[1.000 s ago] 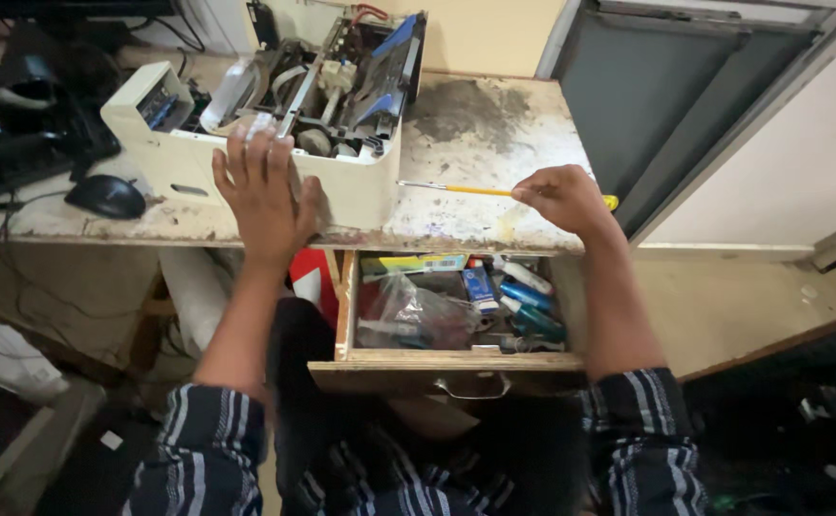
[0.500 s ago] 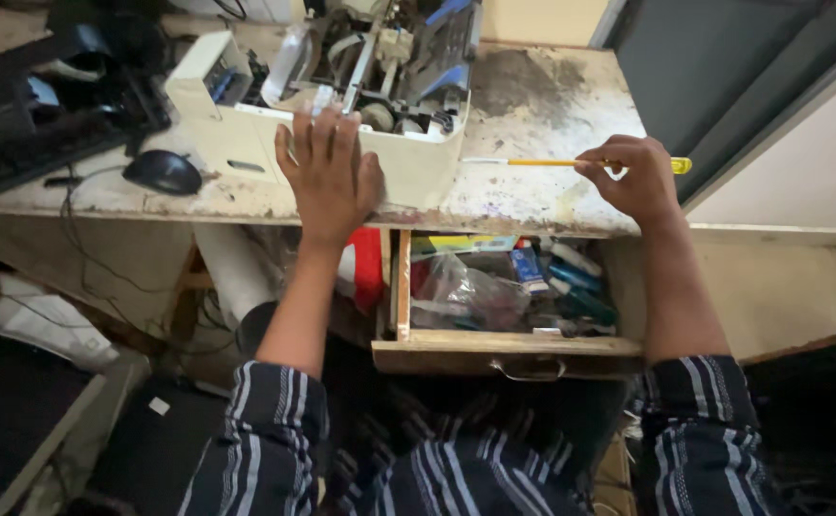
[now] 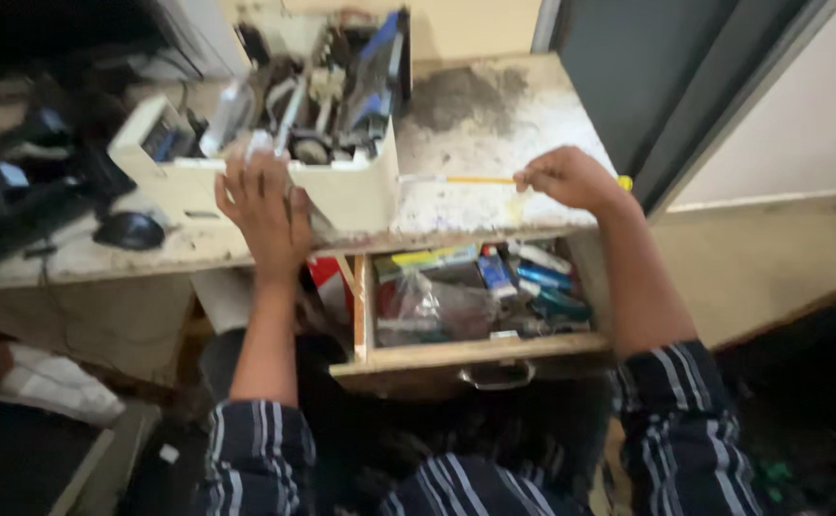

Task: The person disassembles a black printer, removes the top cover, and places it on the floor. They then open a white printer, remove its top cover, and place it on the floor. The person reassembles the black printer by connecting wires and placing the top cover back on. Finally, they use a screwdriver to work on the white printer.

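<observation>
from the head camera i look down on a worn, stained desk (image 3: 494, 205). my left hand (image 3: 267, 212) lies spread, fingers released and flat, against the near wall of an opened cream machine casing (image 3: 351, 196), fingertips at its top edge. the casing stands on the left half of the desk; its inside is a blurred tangle of rollers, grey parts and a blue panel, and i cannot make out single pieces.

my right hand (image 3: 571, 177) is clenched around a thin yellow-handled screwdriver (image 3: 466, 180) lying across the desk right of the casing. the shaft points left toward the casing; the hand hides most of the handle, and only a yellow end shows at the far right (image 3: 624, 182).

below the desk edge an open wooden drawer (image 3: 475, 354) holds a clear plastic bag (image 3: 432, 308), blue tubes (image 3: 542, 277) and small clutter too smeared to name. a metal handle hangs at its near front.

on the left a dark computer mouse (image 3: 131, 229) sits on the desk, with black equipment beyond it cut off by the frame. striped sleeves (image 3: 671, 397) cover both forearms near the bottom.
</observation>
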